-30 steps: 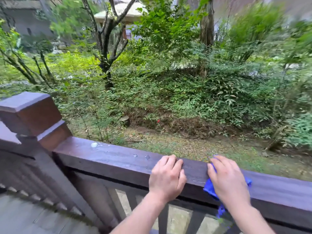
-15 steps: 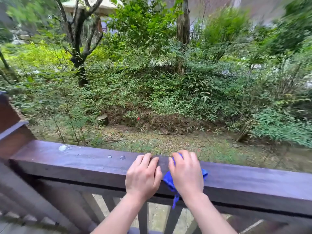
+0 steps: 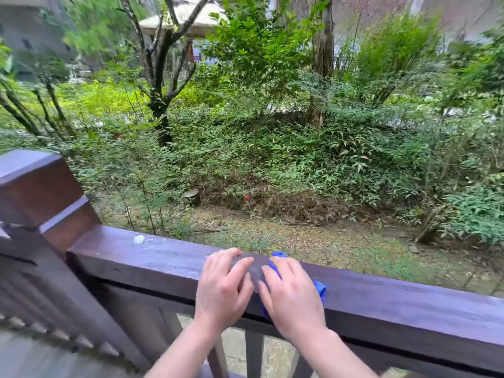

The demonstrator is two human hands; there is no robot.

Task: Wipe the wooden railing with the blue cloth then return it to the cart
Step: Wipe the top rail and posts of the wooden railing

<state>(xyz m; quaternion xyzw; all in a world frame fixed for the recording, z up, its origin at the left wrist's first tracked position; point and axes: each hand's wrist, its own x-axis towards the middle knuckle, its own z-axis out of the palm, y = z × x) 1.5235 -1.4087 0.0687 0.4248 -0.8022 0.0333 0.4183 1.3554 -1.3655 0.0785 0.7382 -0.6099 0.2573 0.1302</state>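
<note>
Both hands are seen on top of the wooden railing (image 3: 381,296), as half a second earlier. The left hand (image 3: 222,287) is laid flat, fingers spread, bare on the wood. The right hand (image 3: 290,293) is pressed palm-down on the blue cloth (image 3: 320,289), which is bunched beneath it and shows at the fingertips and outer edge. A narrow gap is now noted between the hands, which earlier touched. The corner post (image 3: 38,192) is again in full view at left. A white spot (image 3: 138,238) is recorded on the rail beyond.
</note>
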